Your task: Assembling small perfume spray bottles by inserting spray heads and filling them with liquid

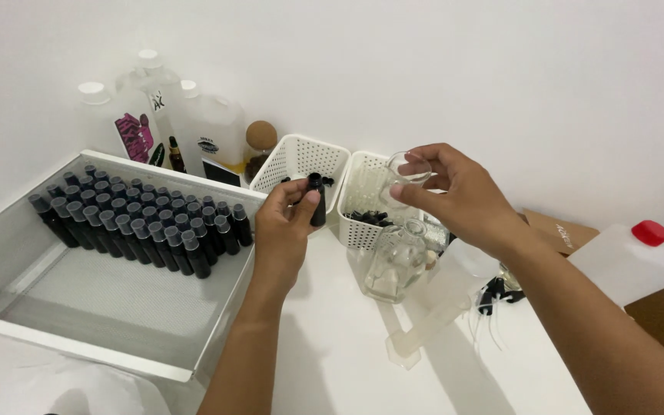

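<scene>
White tabletop; vial (317,198) seemingly between fingers (307,201)

Likely home bottling workspace — tray of small black bottles (140,219), jugs (213,134), baskets (299,163).

So my white table (332,338) is pretty crowded right now. On the left sits a big shallow tray (78,307) with a mesh bottom, and rows of small black bottles (140,219) stand in its far half. Behind it, against the wall, there are a few large clear jugs (209,134) with white caps. Two white perforated baskets (301,165) sit side by side near the middle. Just in front of the right one stands a clear glass flask (395,265). Far right there's a white jerrycan (632,261) with a red cap, lying next to a brown cardboard piece (562,230).
</scene>
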